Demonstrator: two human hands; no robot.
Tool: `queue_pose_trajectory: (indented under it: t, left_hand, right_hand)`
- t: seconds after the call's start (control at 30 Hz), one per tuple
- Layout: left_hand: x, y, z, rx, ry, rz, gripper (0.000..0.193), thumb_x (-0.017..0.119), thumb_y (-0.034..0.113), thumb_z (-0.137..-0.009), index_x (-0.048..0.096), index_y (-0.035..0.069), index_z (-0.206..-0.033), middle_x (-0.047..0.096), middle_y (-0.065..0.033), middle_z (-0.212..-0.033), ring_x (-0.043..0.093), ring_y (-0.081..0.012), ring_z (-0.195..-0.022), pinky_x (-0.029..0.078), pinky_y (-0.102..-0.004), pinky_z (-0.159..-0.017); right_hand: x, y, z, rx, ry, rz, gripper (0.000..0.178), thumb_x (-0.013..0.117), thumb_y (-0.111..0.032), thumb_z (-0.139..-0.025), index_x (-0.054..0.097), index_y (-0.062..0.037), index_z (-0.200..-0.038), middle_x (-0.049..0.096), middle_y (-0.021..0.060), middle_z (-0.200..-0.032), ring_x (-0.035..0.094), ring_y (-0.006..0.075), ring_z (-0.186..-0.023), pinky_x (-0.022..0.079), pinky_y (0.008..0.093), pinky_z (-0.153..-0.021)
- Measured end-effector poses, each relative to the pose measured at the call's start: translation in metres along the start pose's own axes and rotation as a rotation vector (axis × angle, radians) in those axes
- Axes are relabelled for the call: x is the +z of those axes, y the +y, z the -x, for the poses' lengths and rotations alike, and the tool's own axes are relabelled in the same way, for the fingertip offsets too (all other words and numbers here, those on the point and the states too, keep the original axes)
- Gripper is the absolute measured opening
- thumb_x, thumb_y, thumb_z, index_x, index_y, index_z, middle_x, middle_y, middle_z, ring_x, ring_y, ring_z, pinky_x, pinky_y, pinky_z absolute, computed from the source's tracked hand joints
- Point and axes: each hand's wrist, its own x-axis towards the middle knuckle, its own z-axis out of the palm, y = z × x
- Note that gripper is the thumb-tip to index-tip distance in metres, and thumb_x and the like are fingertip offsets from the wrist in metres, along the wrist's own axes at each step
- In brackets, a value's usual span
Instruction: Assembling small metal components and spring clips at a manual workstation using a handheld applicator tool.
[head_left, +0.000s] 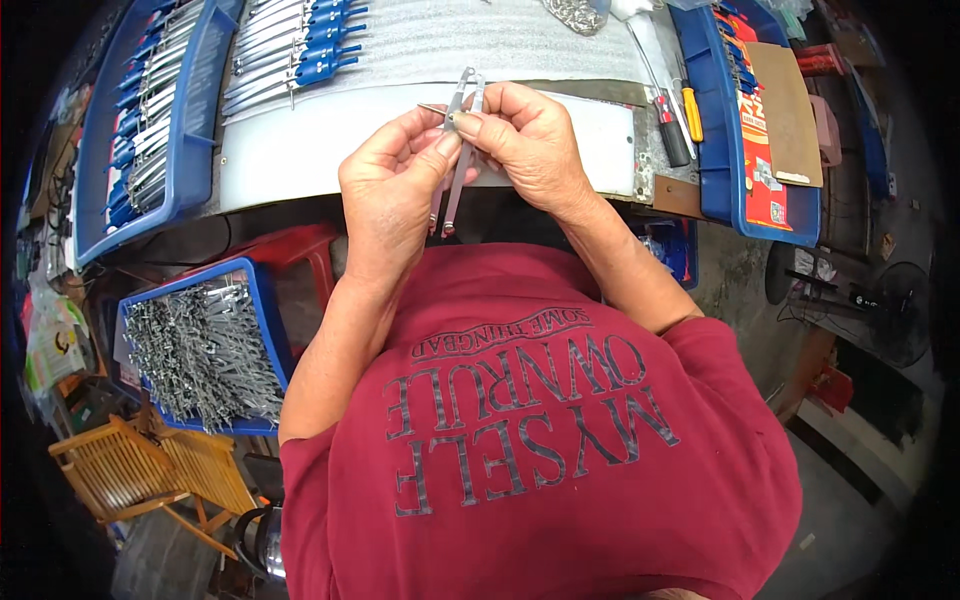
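Both my hands meet over the near edge of the white work board. Between them is a two-legged metal tool [457, 190], slim and grey, its legs slightly apart and pointing down toward me. My left hand [392, 190] pinches it near the middle with thumb and fingers. A thin metal pin [432, 108] juts out leftward by those fingertips. From the other side, my right hand [535, 150] grips the same tool, thumb pressed at its middle. The fingertips cover the joint there. The tool's upper ends stick up above my fingers.
On foam sheeting lie several metal tools with blue parts [318, 68]. Blue bins stand left [190, 180] and right [715, 190]. Red-black [672, 135] and yellow [692, 115] screwdrivers rest at right. Below left, a blue crate [270, 330] holds metal parts beside a red stool [315, 245].
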Motion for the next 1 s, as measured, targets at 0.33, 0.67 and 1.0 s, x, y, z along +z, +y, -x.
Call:
queue_pose_trajectory:
  t: [0.33,0.67,1.0]
  left_hand:
    - [0.006,0.001,0.002,-0.026,-0.049,0.002,0.023,0.052,-0.002,-0.077,0.048,-0.01,-0.098,0.056,-0.0118,-0.08,0.057,-0.0136,-0.067,0.051,-0.0224,-0.058]
    - [0.005,0.002,0.0,-0.033,-0.029,0.025,0.024,0.05,-0.003,-0.077,0.046,-0.011,-0.099,0.057,-0.0132,-0.078,0.058,-0.015,-0.065,0.051,-0.0228,-0.057]
    - [0.002,0.0,0.0,-0.023,-0.055,0.026,0.02,0.05,-0.002,-0.077,0.048,-0.009,-0.096,0.057,-0.0107,-0.077,0.057,-0.012,-0.064,0.049,-0.0206,-0.057]
  right_hand:
    - [-0.002,-0.001,0.002,-0.012,0.04,-0.092,0.019,0.051,-0.019,-0.079,0.053,0.0001,-0.079,0.051,0.0002,-0.064,0.044,0.0041,-0.053,0.037,0.0168,-0.047]
    - [-0.01,0.003,0.004,0.08,-0.035,-0.111,0.024,0.046,-0.024,-0.084,0.053,-0.001,-0.083,0.051,0.0003,-0.063,0.044,0.0041,-0.053,0.037,0.0156,-0.048]
    - [-0.002,-0.004,0.007,0.036,-0.036,-0.123,0.017,0.051,-0.014,-0.081,0.05,0.0023,-0.075,0.054,0.0042,-0.066,0.051,0.0081,-0.058,0.044,0.0203,-0.051]
